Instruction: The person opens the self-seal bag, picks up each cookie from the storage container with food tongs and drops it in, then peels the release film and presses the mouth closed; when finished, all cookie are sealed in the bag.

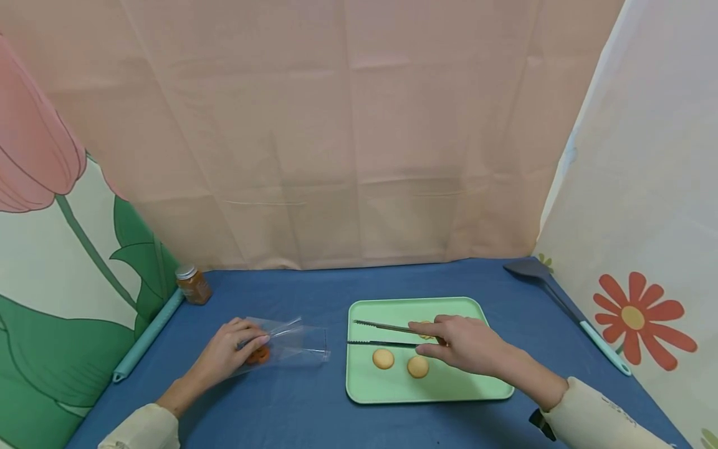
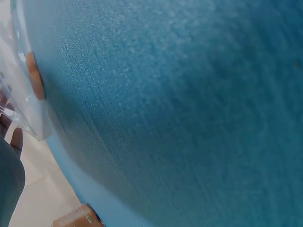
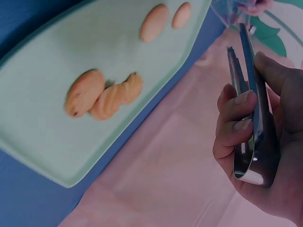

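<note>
Tongs (image 1: pixel 386 327): shiny bent metal, two slim arms with dark, toothed ends, tips apart above the tray
Right hand (image 1: pixel 462 345): fingers and thumb curled round the tongs
Clear bag (image 1: pixel 307 345): thin, glossy, creased plastic, on the table's left part
Orange pieces (image 1: pixel 260 355): inside the bag, perhaps ring-shaped; plastic and fingers obscure them
Left hand (image 1: pixel 229 345): fingers and thumb pinching the bag
Cookies (image 1: pixel 417 366): golden, smooth rounds plus ridged, curved ones, on the tray
Tray (image 1: pixel 443 390): pale green, smooth, rounded corners
Tablecloth (image 1: pixel 269 408): blue, matt
</note>
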Demonstrator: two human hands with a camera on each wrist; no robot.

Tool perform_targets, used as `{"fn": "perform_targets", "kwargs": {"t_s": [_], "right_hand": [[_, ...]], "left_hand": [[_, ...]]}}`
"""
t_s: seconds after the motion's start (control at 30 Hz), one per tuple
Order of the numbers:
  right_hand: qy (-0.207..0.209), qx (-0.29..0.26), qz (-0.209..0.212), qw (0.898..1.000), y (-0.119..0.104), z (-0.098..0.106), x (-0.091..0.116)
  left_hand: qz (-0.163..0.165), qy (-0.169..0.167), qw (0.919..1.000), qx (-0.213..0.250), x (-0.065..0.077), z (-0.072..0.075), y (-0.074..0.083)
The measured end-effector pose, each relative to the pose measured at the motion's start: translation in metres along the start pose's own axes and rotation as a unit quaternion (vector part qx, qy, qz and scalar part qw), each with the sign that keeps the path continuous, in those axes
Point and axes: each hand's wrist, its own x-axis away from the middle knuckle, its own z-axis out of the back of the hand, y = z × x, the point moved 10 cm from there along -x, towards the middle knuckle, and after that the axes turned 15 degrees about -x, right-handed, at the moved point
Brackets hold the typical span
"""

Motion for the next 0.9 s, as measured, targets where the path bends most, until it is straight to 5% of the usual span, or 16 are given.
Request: {"fn": "perform_targets", "kwargs": {"t_s": [0.3,0.9], "right_hand": [[-0.019,0.001,-0.032,0.999,0.016,0.000,0.022],[-0.009,0.022,-0.032,0.999,0.037,-0.008,0.038]], "left_hand": [[-0.004,0.010,0.9999,0.010,0.000,0.000,0.000],[0.001,-0.002,1.0000,0.005,0.003,-0.001,-0.003]]}}
